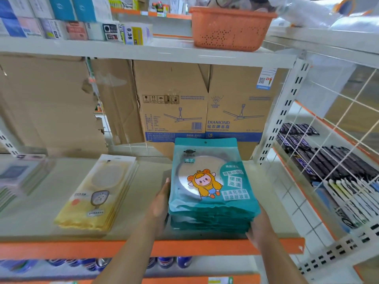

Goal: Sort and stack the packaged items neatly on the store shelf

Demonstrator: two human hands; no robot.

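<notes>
I am holding the teal stack (211, 193) between both hands on the shelf (143, 203). My left hand (161, 203) is pressing flat against the stack's left side, fingers (166, 186) stretched straight along its edge, not curled round anything. My right hand (259, 229) is cupping the near right corner; its fingers are hidden under the packets, so I cannot tell how far they are closed, only that the hand is bearing on the stack.

The stack is lying directly between the two hands, its long axis running away from me toward the boxes (205, 103) at the back. Its near end is sitting close to the orange shelf lip (82, 248). The lower packets are splaying slightly out of line with the top one, so squaring looks unfinished.

To the left of my left fingers, well apart, the yellow stack (96, 193) is lying with a similar front-to-back axis. Judging by this, the coming move is a straight push away from me, both hands equally near.
</notes>
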